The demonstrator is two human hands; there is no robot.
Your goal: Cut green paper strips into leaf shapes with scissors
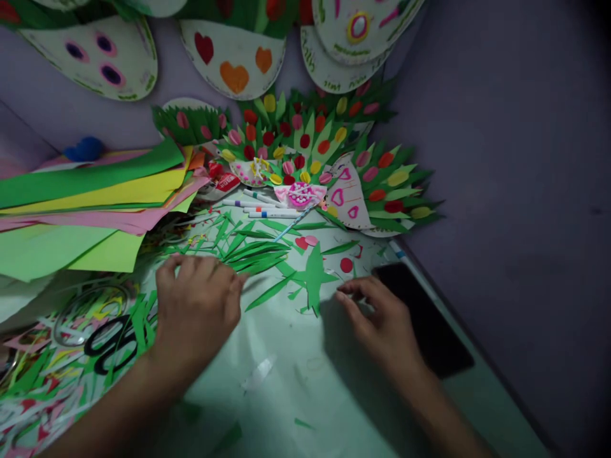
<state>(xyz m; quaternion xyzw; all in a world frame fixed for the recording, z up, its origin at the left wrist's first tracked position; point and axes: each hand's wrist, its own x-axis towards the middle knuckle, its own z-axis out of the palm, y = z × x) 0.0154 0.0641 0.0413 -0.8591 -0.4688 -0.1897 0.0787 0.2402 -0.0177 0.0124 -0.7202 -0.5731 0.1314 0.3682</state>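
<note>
My left hand (198,296) hovers over the table beside a bunch of narrow green paper leaves (258,254). Its fingers curl downward and hide whatever may be in them; the thumb points toward the leaves. To the right, my right hand (379,315) is loosely bent, thumb and forefinger slightly apart, and nothing shows between them. Between the hands lies a wider green paper cutout (314,277) with pointed arms. A red paper circle (346,264) is just beyond my right fingertips. Scissors with black handles (112,343) lie among scraps, left of my left wrist.
Coloured paper sheets (90,184) are stacked at the left, above a heap of paper scraps (42,381). Several markers (272,214) and decorated paper-plate crafts (351,191) sit at the back. A black tablet-like object (424,324) lies along the right edge, near a purple wall (515,159).
</note>
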